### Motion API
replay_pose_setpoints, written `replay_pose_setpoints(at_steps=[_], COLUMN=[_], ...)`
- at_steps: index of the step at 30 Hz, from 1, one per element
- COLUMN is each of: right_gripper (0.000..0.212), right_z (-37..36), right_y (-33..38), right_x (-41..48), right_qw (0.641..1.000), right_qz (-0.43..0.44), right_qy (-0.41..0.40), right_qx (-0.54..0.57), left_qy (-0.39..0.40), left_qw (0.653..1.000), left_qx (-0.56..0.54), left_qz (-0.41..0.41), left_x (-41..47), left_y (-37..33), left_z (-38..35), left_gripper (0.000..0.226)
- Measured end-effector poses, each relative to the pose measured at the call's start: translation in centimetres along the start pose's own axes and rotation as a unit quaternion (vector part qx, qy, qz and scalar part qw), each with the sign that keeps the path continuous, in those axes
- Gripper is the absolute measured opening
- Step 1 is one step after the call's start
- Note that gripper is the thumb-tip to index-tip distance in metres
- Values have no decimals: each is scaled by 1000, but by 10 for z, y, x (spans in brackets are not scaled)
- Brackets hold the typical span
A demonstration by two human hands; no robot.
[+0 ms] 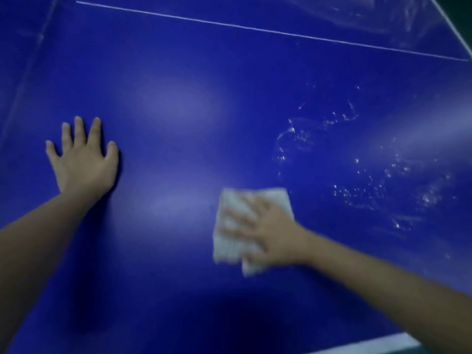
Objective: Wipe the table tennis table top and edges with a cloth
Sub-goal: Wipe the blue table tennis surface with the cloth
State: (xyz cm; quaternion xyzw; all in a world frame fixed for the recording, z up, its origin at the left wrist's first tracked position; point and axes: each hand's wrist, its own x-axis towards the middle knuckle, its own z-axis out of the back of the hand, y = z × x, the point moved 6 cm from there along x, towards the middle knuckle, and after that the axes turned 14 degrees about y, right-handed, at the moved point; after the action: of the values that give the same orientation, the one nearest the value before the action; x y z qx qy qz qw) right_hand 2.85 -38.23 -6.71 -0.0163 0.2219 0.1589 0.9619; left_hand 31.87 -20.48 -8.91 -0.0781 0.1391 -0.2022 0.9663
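A white cloth (251, 229) is pressed flat on the blue table top (178, 72) under the right hand (268, 232), fingers spread and blurred. The left hand (83, 159) is laid flat, fingers splayed wide, holding nothing. Wet droplets (357, 175) are seen to the cloth's right.

clear plastic film (393, 19): crumpled, top right | droplets (357, 190): scattered, right side | floor (461, 14): dark green

The left hand (83, 159) lies palm down, fingers straight and spread, its bare forearm reaching in from the lower left. The right hand (265, 231), blurred, presses flat with fingers extended on the white cloth (227, 249), its forearm entering from the lower right.
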Motion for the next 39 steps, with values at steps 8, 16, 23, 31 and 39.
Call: replay_pose_setpoints(at_steps=[8, 16, 23, 31, 39], right_gripper=[52, 56, 59, 54, 50], right_z=[5, -29, -45, -19, 9], right_y=[-60, 96, -72, 1, -168], right_x=[3, -43, -114, -43, 8], right_qw=[902, 997, 849, 963, 984], right_qz=[-382, -63, -474, -245, -153], right_qy=[-84, 4, -57, -65, -69], right_qx=[181, 43, 227, 94, 57], left_qy=[2, -41, 24, 25, 41], left_qw=[1000, 986, 959, 980, 991], left_qx=[-12, -36, 66, -39, 44], left_qz=[-10, -158, -273, -191, -119], left_x=[-1, -23, -48, -20, 7], left_y=[-6, -30, -86, -168, -195], left_z=[6, 24, 12, -11, -37], left_gripper=[58, 55, 51, 49, 53])
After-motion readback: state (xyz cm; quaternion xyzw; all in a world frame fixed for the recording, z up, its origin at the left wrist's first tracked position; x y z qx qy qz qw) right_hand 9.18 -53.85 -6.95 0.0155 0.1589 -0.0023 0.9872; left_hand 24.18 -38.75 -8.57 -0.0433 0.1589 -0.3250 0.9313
